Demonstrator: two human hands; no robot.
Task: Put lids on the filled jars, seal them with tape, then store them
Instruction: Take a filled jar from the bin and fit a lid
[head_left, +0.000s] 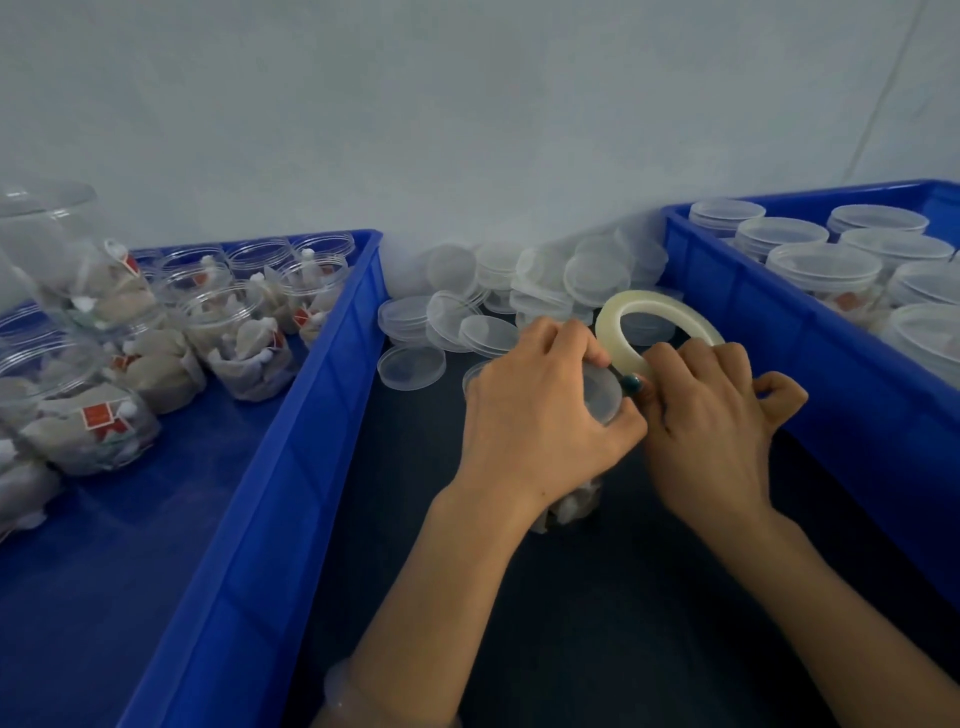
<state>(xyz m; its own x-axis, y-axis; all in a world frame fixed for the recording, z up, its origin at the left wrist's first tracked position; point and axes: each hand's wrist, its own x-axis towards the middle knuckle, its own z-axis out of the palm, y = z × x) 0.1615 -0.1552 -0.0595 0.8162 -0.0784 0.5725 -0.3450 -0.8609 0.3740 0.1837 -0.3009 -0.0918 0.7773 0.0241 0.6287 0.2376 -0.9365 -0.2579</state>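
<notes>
Blue crate (311, 364) of open filled jars (244, 332) sits left of L hand (540, 415); 2nd crate (779, 322) right of R hand (711, 421). L hand grips lidded jar (602, 397) from above. R hand, touching it, holds tape roll (608, 325). Keep tape taut across lid seam — turn jar w/ L.

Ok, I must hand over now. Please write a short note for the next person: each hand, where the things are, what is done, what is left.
Left hand: grips the lidded jar from above, on the dark table.
Right hand: holds the tape roll at the jar's lid edge.
Left bin: open jars, filled, no lids.
Right bin: closed jars; tape on them cannot be seen.
Loose lids: piled at the back between the bins.
Done: lid on this jar.
Left: tape it, store it, then do the open jars.
</notes>
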